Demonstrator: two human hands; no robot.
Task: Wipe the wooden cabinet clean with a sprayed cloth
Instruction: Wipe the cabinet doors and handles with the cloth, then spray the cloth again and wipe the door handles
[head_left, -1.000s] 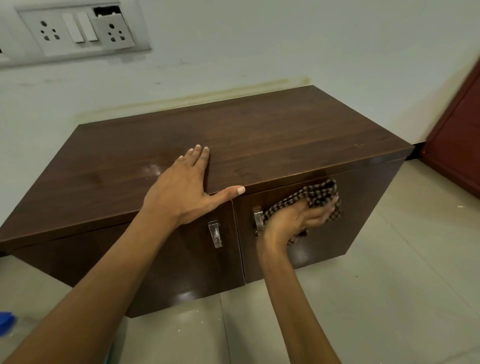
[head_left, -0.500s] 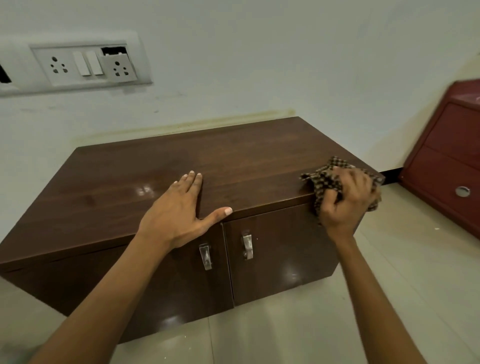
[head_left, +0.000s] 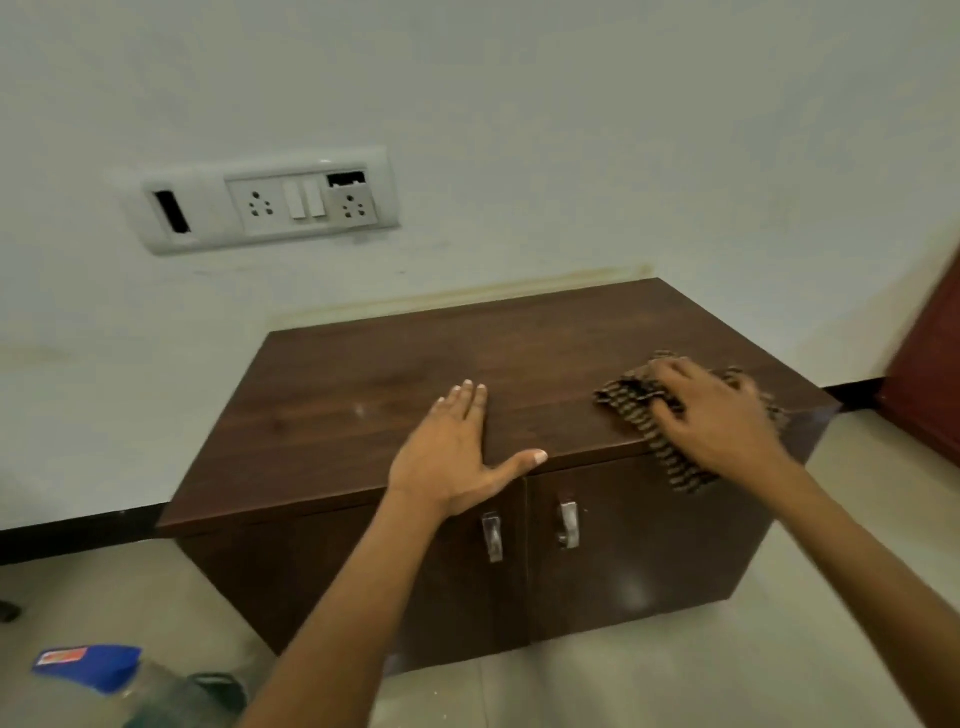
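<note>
Pressing a checked cloth onto the top of the wooden cabinet, the right hand lay flat over the fabric near the cabinet's right front corner, fingers spread and bent over the bunched folds, holding the cloth down rather than pinching it. One tail of the cloth hung over the cabinet's front edge, down onto the right door.

Item: left hand. Empty, open wide, palm down on the cabinet top at the middle of its front edge; thumb stretched along that edge, just above the seam between the doors.

Item: two metal handles, one on each door, below the left hand. Nothing touched them.

Item: switchboard, on the wall above and behind the cabinet's left end.

Item: bottle with a blue cap, on the floor in front of the cabinet's left end; blurred, likely the spray.

Item: red-brown furniture, to the right of the cabinet, partly out of frame.

Condition: the top showed a faint sheen near the left hand; whether it was wet or merely polished could not be told.

Risks, as judged:
- The cloth sat close to the right corner; a stroke carried outward would likely drag it off the top.
- The bunched folds would probably leave streaks or missed strips.
- The hanging tail might catch on the right door's handle.
- The resting left palm would likely leave prints on wiped wood.
</note>
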